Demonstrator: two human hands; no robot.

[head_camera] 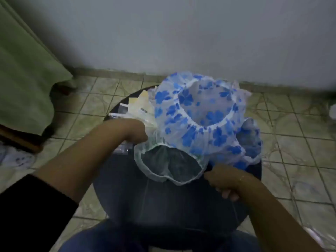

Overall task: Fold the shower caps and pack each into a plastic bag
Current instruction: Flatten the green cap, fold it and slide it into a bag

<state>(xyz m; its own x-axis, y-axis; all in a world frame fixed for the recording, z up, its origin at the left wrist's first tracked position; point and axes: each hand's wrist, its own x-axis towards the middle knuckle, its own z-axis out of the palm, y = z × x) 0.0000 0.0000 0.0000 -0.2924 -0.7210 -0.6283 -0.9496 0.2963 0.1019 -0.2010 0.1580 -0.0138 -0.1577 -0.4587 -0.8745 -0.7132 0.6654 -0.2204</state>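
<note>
Packets point(141, 108) beside shower caps point(200, 120): labels perhaps printed, unreadable.

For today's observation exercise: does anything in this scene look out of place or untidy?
Yes. The shower caps sit in a loose, unfolded heap on the round table, some overhanging its far right edge. Something pale with blue marks lies on the floor at far left, too blurred to identify.

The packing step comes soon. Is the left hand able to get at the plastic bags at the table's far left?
Probably yes. The left hand sits right beside the plastic bags, with nothing between them, though it pinches the clear shower cap and must release it first.
</note>
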